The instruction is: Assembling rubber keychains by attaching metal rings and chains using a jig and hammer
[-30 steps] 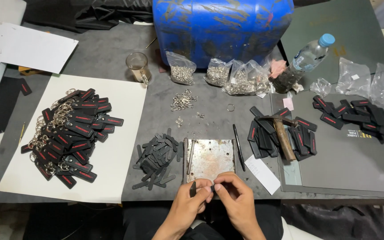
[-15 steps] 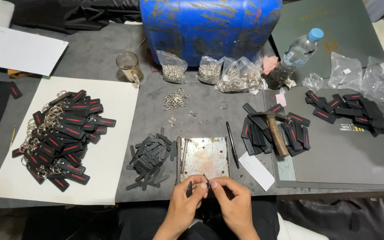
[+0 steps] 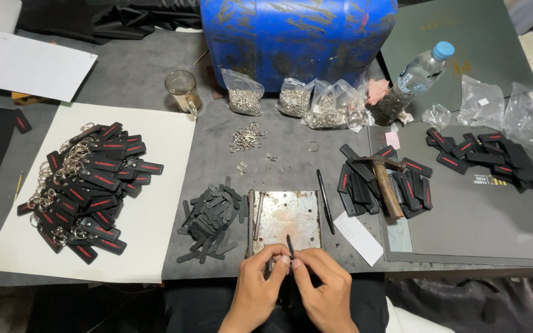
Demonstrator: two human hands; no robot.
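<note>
My left hand (image 3: 259,285) and my right hand (image 3: 322,285) meet at the table's near edge, fingertips pinched together on a small black strap (image 3: 289,247) that sticks up between them. Just beyond them lies a rusty metal plate (image 3: 285,216) with a thin rod along its left side. To the left of the plate is a heap of plain black straps (image 3: 212,217). A big pile of finished black-and-red key fobs with metal rings (image 3: 84,188) rests on a white sheet (image 3: 149,222) at the left.
A hammer (image 3: 385,185) lies on black tags right of the plate, more tags (image 3: 488,154) farther right. A black pen (image 3: 324,200), loose metal rings (image 3: 246,137), bags of hardware (image 3: 294,98), a glass mug (image 3: 183,91), a water bottle (image 3: 416,73) and a blue drum (image 3: 297,34) stand behind.
The view shifted slightly. My hands stayed at the near edge, working the small black strap between the fingertips; it now stands more upright.
</note>
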